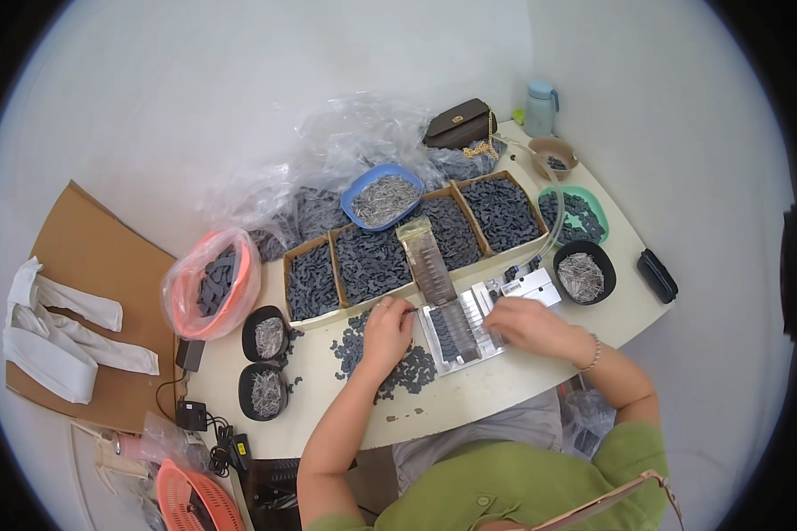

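My left hand [388,334] is closed at the left edge of a metal fixture [430,341], over a pile of small dark grey pieces [407,373]. Something dark shows at its fingertips, too small to name. Bent over the fixture's right side, my right hand [531,326] has its fingers pressed together, and what is in them is hidden. Rows of dark pieces [454,329] lie in the fixture's slots. A clear ribbed plastic tray [429,265] leans from the fixture's far end onto the boxes behind.
Cardboard boxes [313,283] of dark pieces line the back. Metal pins fill a blue basin [350,196] and black bowls [283,389], [607,265]. A green tray [600,212], a hose [560,199] and a black case [657,276] stand right; a pink basket [250,283] stands left.
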`<state>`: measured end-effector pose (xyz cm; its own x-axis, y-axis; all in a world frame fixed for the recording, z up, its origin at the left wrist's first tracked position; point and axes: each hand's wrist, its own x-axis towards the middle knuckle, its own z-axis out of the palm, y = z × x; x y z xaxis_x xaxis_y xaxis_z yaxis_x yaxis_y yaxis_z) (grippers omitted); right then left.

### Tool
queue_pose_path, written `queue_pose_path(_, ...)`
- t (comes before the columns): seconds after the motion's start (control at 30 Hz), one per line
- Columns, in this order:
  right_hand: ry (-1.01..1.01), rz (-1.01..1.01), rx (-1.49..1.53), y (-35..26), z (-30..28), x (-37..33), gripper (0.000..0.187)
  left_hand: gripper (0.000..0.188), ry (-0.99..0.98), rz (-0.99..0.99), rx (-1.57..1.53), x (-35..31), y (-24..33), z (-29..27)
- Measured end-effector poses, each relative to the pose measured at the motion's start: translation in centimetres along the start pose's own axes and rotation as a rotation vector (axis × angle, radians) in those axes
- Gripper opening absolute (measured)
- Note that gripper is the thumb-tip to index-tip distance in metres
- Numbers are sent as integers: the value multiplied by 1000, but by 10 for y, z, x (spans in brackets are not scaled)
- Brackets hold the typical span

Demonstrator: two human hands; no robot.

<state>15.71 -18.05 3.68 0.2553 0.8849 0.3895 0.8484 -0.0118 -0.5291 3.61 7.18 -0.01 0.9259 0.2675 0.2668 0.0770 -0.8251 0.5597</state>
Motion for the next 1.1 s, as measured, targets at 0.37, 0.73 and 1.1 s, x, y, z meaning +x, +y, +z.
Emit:
queue_pose_path(0.37,-17,-254,-268,-5,44,10,17,19,126,224,18,-6,24,12)
queue_pose_path(0.73,15,-172,-233,0,30,27,26,14,85,175,63,7,29,14)
queue_pose_path(1.1,-114,-195,-413,5,49,57,25,15,261,54,137,-15,-4,-80)
